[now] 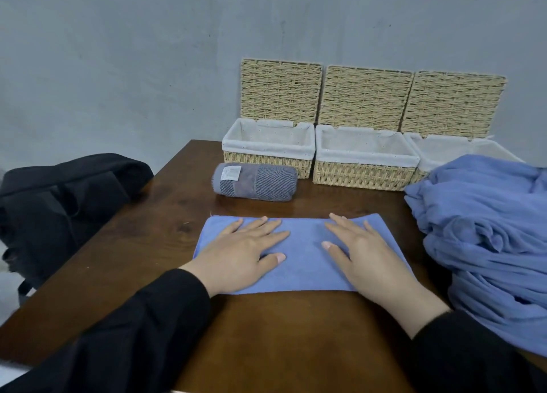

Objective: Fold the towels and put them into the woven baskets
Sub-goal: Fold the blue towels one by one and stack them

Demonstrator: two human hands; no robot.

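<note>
The fingers (pixel 260 228) of the left hand (pixel 239 253) lie straight and slightly spread, flat on the blue towel (pixel 302 253); they press it and grip nothing. The right hand (pixel 367 253) does the same on the other half, palm down, its fingers stretched forward and holding nothing. Both black sleeves (pixel 142 327) reach in from the near edge of the dark wooden table (pixel 281 348).

The blue towel lies flat on the table as a neat oblong, its long side running left to right, so it looks to be already folded at least once and now being smoothed. By my judgement it needs one or more further folds before it fits a basket.

To the right, just beside the towel, a big heap of crumpled blue cloth (pixel 488 229) sits unfolded and hangs over the table's right edge. Left of the table lies a black bag (pixel 59 197).

Beyond the hands, a grey towel (pixel 256 181) lies rolled or folded into a compact bundle with its label up, on the table just in front of the left basket (pixel 266 161) and not in it. The middle basket (pixel 364 170) and the right basket (pixel 438 155) stand in a row with it against the grey wall, lids propped upright behind them. Their white liners show nothing inside, though the heap hides part of the right one.

So the task seems early: one towel shaped but not stowed, one in hand, the heap untouched.
</note>
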